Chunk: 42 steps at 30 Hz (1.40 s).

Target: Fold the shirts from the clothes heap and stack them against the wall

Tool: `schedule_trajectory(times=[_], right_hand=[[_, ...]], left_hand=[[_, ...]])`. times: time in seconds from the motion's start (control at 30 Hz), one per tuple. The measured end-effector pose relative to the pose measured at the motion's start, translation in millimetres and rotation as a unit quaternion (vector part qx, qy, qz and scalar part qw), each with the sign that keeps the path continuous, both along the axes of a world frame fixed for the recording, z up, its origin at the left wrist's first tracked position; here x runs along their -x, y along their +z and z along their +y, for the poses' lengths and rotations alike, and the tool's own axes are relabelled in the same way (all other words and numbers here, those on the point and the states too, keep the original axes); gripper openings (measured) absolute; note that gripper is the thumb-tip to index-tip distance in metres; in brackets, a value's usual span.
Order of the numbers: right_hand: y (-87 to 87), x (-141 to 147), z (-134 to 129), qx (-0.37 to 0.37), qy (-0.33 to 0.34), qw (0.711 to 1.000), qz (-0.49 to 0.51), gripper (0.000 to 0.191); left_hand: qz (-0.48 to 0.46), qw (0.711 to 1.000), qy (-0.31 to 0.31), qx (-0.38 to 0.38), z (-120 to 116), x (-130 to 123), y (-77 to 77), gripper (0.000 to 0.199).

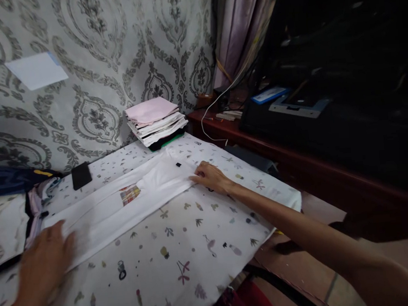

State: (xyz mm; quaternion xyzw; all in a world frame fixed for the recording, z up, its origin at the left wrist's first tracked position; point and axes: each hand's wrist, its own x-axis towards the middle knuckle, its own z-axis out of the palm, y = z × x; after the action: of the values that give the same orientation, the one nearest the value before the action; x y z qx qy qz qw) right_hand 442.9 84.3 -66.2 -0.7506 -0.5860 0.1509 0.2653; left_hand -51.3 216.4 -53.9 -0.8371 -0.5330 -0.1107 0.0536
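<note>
A white T-shirt [99, 220] lies in a long folded strip across the printed cloth, with a small black label at its right end and a plaid patch near the middle. At the collar end my right hand [211, 177] is closed, its fingers pinching the shirt's edge. My left hand [44, 260], blurred by motion, is over the strip's left end with thumb and fingers apart. Whether its fingertips touch the fabric I cannot tell.
Against the wall stands a stack of folded clothes [157, 121], pink on top. A black phone [81, 176] lies left of it. More clothes [4, 216] are piled at the left. A dark red cabinet [259, 141] with a large black screen [341, 57] borders the right side.
</note>
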Motion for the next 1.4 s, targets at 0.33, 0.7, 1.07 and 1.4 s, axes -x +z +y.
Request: schedule_trajectory(times=[0.33, 0.7, 1.07, 1.4], right_hand=[[-25.0, 8.8, 4.2, -0.098, -0.033, 0.994, -0.047, 0.031], [-17.2, -12.9, -3.1, -0.081, 0.026, 0.996, 0.022, 0.025], [-17.5, -10.5, -3.5, -0.104, 0.023, 0.994, 0.005, 0.014], [-20.9, -14.1, -2.5, -0.109, 0.039, 0.993, -0.008, 0.010]], left_hand=[[-0.054, 0.970, -0.198, 0.134, 7.4, -223.7, 14.1, 0.034], [0.030, 0.988, -0.086, 0.125, 47.4, -267.3, 3.1, 0.020], [-0.074, 0.941, -0.329, -0.029, 5.1, -266.9, -8.6, 0.028], [-0.087, 0.875, -0.467, 0.095, -53.8, -255.8, -19.5, 0.034]])
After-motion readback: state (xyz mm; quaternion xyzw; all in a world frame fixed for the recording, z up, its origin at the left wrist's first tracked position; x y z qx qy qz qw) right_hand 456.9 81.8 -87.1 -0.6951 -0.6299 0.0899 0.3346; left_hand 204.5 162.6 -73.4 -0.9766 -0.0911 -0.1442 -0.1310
